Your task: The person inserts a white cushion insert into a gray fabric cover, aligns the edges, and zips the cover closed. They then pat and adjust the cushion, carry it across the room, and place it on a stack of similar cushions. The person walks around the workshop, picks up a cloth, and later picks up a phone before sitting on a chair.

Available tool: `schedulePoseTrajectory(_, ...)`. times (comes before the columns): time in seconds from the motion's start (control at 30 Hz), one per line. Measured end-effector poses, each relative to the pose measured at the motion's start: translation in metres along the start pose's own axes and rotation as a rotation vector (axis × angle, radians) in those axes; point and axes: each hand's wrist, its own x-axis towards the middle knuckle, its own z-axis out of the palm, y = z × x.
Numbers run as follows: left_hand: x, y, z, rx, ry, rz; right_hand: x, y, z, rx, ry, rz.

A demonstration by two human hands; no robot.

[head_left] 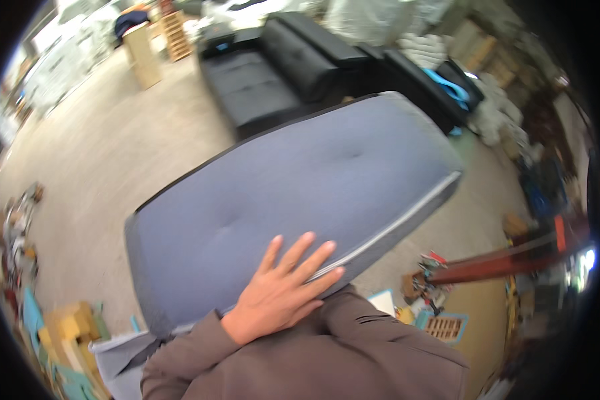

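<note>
A large blue-grey cushion (pixel 280 177) with two tufted dimples fills the middle, tilted in front of my body. A pale zipper-like strip (pixel 393 227) runs along its near right side, and dark edging lines its far side. My left hand (pixel 280 287), fingers spread, lies palm down over the cushion's near edge. On the right, my brown right sleeve (pixel 373 320) reaches up to the cushion's near side, where the cushion hides my right hand.
Beyond the cushion stands a black tufted sofa (pixel 260 80), with another black seat piece (pixel 420 87) to its right. A red-brown beam (pixel 507 260) juts in from the right. Yellow foam blocks (pixel 67 327) lie at lower left, a crate (pixel 443 327) at lower right.
</note>
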Motion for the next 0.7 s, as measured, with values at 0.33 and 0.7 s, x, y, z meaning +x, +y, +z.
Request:
schedulePoseTrajectory(0.33,0.032,-0.25,-0.115,0.124,0.201,-0.621,0.171,-0.087,0.191,-0.222,-0.024,0.099)
schedulePoseTrajectory(0.7,0.018,-0.544,-0.189,0.014,0.51,-0.869,0.32,-0.159,0.556,-0.564,-0.319,-0.079)
